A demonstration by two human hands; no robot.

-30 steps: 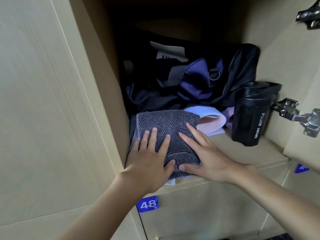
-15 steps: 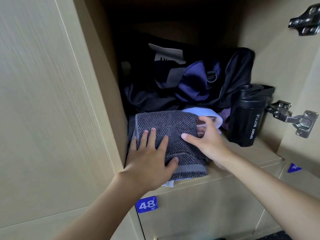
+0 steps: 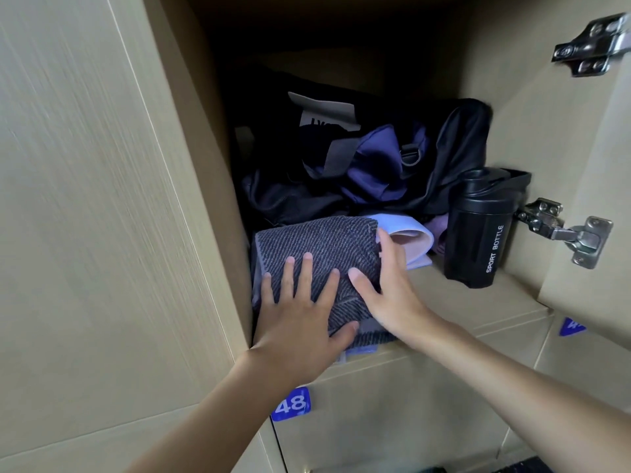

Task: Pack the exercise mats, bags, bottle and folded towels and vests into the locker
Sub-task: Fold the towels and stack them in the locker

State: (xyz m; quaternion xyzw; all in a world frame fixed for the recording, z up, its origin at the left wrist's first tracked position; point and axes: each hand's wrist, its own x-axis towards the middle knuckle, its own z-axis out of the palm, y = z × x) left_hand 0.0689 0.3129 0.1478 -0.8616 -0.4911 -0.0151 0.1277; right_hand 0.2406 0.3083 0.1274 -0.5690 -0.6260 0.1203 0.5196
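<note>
- The left hand (image 3: 300, 312) lies flat on the grey striped towel (image 3: 324, 240) with its fingers spread and straight, grasping nothing. The towel's front edge sits under the thumb and overhangs the lip of the locker (image 3: 461, 302). If the palm lifts before the towel is pushed deeper, it could slide out.
- The right hand (image 3: 392, 295) braces the towel's right side, thumb on top. Its fingers look straight and run down between the towel and the folded pale blue and pink cloth (image 3: 409, 233). That is a press, not a clench.
- A hard shove could bunch the fold under the left fingertips, because the navy and black duffel bag (image 3: 375, 169) lies just beyond them and leaves little room.
- The pale cloth touches the backs of the right fingers. Dragging the hand out sideways could pull its fold open.
- The black sport bottle (image 3: 481, 230) stands upright, right of the right fingers and apart from them, close to the shelf's front. A sweep of that wrist could tip it out.
</note>
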